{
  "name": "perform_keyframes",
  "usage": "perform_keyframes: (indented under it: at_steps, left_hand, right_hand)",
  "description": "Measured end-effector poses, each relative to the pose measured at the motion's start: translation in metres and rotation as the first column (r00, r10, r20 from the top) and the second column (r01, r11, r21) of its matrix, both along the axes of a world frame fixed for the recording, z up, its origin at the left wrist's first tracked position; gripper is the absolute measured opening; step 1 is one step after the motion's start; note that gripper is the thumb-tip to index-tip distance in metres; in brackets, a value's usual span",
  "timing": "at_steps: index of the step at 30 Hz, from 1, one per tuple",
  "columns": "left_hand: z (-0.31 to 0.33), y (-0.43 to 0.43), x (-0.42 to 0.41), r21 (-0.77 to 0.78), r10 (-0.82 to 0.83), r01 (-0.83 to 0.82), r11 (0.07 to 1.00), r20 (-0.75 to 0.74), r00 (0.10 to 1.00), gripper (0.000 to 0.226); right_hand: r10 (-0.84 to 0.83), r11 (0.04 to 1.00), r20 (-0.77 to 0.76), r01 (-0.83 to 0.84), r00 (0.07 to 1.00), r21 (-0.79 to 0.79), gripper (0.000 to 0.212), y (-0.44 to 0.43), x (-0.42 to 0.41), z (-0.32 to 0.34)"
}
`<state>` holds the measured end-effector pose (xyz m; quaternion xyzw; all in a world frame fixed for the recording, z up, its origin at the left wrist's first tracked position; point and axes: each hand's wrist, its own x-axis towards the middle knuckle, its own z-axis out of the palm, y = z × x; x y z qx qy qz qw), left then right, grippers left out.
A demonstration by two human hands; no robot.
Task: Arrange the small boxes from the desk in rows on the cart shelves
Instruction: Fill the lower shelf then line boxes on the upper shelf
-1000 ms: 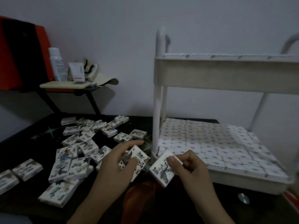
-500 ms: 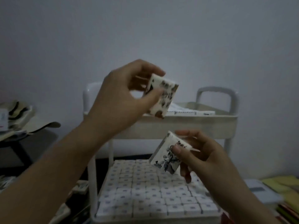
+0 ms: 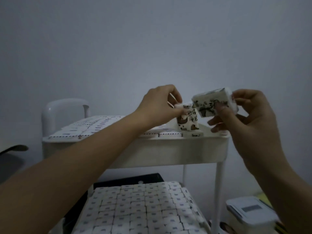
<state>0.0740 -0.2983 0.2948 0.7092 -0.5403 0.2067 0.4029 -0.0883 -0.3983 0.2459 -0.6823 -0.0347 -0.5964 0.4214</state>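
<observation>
Head view: the left hand (image 3: 160,103) pinches a small box (image 3: 188,121) by its upper edge, upright over the near right corner of the cart's top shelf (image 3: 168,149). The right hand (image 3: 249,119) pinches a second box (image 3: 214,103), tilted, above that corner. Both look light, stiff cardboard, best held by the narrow sides.

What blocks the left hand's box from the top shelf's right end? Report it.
Nothing visible. The left hand holds its box just above the top shelf; the right hand holds another box beside it, higher.
</observation>
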Motion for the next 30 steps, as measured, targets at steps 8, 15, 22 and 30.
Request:
perform_keyframes:
  at_steps: [8, 15, 22, 30]
  left_hand:
    - [-0.006, 0.003, -0.001, 0.202, -0.189, 0.2, 0.959, -0.071, 0.979, 0.018]
    - [-0.009, 0.009, 0.0, 0.309, -0.157, 0.135, 0.942, 0.046, 0.987, 0.009]
    - [-0.016, 0.023, -0.005, 0.283, -0.057, -0.009, 0.959, 0.226, 0.972, 0.018]
    - [-0.026, 0.045, -0.005, 0.121, -0.039, 0.012, 0.993, 0.221, 0.975, 0.028]
  right_hand:
    - [-0.322, 0.935, -0.101, 0.299, 0.941, -0.191, 0.029, -0.021, 0.025, -0.001]
    - [-0.688, 0.603, -0.11, 0.481, 0.717, -0.636, 0.023, -0.033, 0.041, 0.026]
    - [-0.697, 0.514, -0.265, 0.208, 0.666, -0.832, 0.02, -0.037, 0.045, 0.042]
    - [-0.683, 0.52, -0.389, 0.037, 0.618, -0.853, 0.016, -0.04, 0.054, 0.037]
